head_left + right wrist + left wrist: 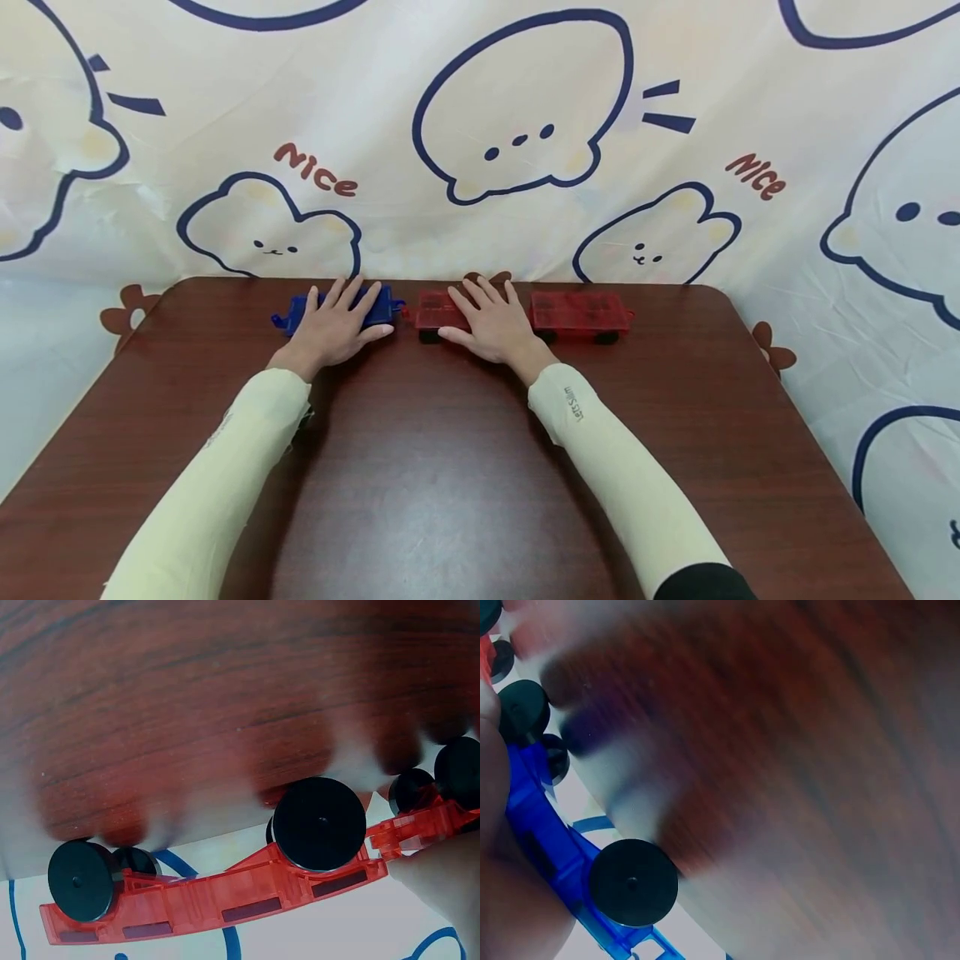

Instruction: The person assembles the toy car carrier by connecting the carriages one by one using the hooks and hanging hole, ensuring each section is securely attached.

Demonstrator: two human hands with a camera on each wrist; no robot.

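Along the table's far edge stand a blue toy car base (382,308) and two clear red toy car bases, all on black wheels. My left hand (333,329) rests on top of the blue one with its fingers spread. My right hand (491,323) lies flat, fingers apart, over the middle red car base (432,311). To its right is the other red car base (579,312), which meets the middle one at a coupling (386,841) in the right wrist view. Whether the blue hook is linked to the red one, I cannot tell.
The dark brown wooden table (420,467) has rounded far corners. Right behind its far edge hangs a pale cloth (517,242) printed with blue-outlined cartoon animals and the word "Nice".
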